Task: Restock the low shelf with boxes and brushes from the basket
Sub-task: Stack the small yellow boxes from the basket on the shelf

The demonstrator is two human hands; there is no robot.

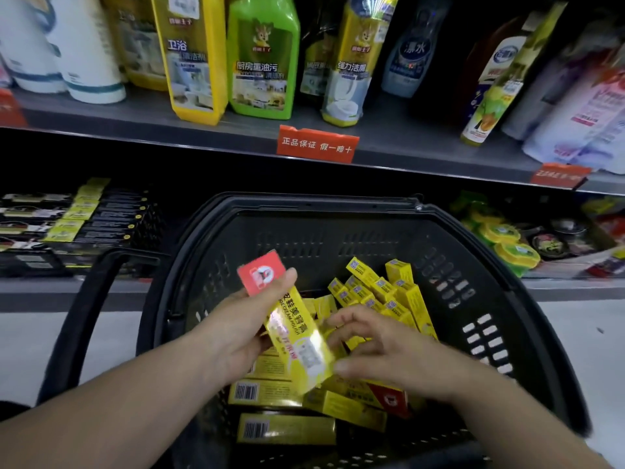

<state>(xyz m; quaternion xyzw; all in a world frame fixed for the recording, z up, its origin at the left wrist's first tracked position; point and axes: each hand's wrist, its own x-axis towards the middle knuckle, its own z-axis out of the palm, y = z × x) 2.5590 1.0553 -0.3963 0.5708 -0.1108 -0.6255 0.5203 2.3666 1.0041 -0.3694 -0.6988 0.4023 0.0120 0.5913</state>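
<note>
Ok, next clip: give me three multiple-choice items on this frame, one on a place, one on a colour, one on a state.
1. Where is the long yellow packet with the red end?
A) on the upper shelf
B) in the left hand, above the basket
C) on the floor

2. What colour is the basket?
A) black
B) blue
C) white

3. What state is the basket in?
A) empty
B) covered with a lid
C) open, with yellow boxes inside

Answers:
1 B: the left hand's fingers grip the packet over the basket.
2 A: its walls and rim are black.
3 C: many yellow boxes lie loose inside it.
</note>
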